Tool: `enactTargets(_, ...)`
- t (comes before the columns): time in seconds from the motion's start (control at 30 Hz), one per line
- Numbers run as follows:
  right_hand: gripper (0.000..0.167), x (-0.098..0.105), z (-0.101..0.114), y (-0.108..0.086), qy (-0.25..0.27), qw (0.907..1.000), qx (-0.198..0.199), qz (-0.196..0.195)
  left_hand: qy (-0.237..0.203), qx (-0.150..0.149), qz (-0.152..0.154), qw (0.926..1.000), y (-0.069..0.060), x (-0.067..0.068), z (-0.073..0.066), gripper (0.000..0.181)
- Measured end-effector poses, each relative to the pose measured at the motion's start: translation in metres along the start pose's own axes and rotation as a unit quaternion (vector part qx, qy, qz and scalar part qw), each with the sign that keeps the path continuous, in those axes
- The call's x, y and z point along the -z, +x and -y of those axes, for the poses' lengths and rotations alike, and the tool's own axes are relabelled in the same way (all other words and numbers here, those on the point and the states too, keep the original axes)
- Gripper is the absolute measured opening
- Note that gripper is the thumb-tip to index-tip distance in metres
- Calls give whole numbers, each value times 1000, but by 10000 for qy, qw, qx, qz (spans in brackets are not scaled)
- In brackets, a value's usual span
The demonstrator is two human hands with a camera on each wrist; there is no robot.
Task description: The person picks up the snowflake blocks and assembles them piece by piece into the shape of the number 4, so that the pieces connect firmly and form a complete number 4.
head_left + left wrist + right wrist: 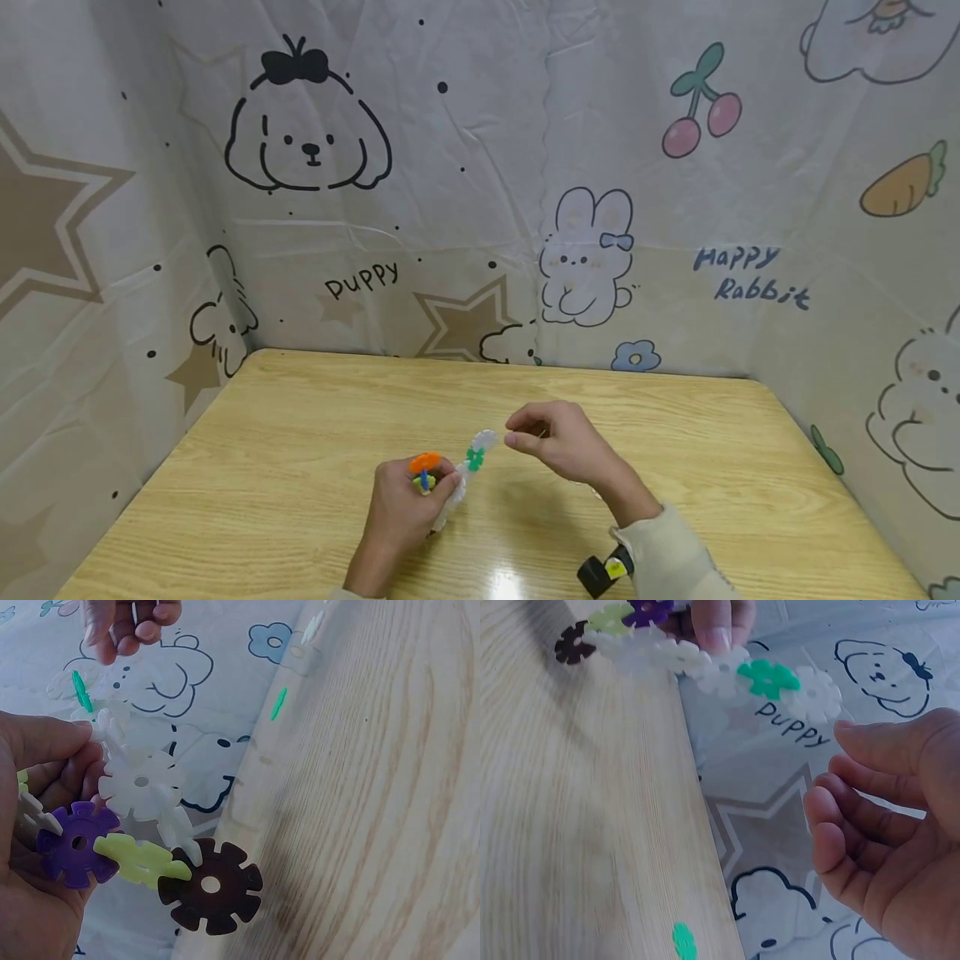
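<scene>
Beyond a yellowish wood-grain tabletop (322,408), the view is being closed off by a pale cloth printed with cartoon animals and stars (450,217). Above the tabletop's middle, a branching chain of notched plastic discs (682,654) is being gripped by the left hand (403,504), its white part being pinched between thumb and fingers. Its far right end is being formed by a bright green disc (769,679) and a clear disc (816,694), its near end by a dark brown disc (210,907). Just right of the clear disc, nothing is being gripped by the right hand (566,442), its fingers being loosely bent.
</scene>
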State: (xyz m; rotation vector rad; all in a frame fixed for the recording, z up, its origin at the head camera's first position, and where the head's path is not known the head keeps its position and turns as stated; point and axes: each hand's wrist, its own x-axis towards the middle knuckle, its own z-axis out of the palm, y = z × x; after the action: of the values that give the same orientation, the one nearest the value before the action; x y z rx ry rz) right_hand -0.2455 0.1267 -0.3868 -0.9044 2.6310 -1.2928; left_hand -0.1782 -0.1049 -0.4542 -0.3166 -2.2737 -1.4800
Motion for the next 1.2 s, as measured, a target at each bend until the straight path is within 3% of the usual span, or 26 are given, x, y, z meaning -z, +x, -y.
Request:
enactTargets(0.37,22,16,-18,-13,-197,9993,-285,-162,-25,84,52,9999,0,0,-1,10)
enactTargets(1.2,13,24,-46,-33,-592,9928,-999,-287,-177,-21,-66,9998,-1,1,-4,11)
